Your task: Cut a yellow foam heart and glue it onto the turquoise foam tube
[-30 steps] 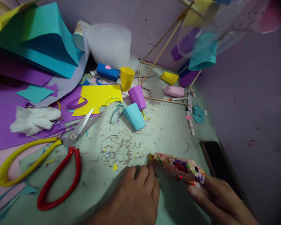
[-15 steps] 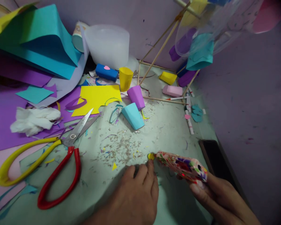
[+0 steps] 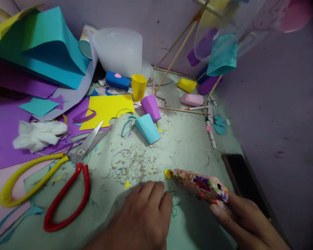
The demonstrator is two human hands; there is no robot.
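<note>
My right hand (image 3: 240,215) grips a floral-patterned hot glue gun (image 3: 200,184) with a small red light on its side. Its nozzle tip meets a small yellow paper piece (image 3: 168,173) lying on the table. Just below and left of that piece, my left hand (image 3: 146,211) rests palm down with its fingers curled in. Nothing shows in it, and its fingertips are partly hidden. Beyond the hands lie a light blue paper cup shape (image 3: 147,128) and a purple one (image 3: 150,107). Large scissors (image 3: 80,152) with yellow and red handles lie open on the left.
A phone (image 3: 240,177) lies by the right wall. Coloured sheets (image 3: 54,45) and a crumpled white tissue (image 3: 40,134) fill the left. Thin sticks (image 3: 176,57) form a frame at the back, and hanging cup shapes (image 3: 222,57) are above right. Paper scraps litter the table (image 3: 182,142).
My left hand has drawn back from the small yellow piece and its fingers have curled in. Green writing on the table now shows beside it. The glue gun has barely moved.
</note>
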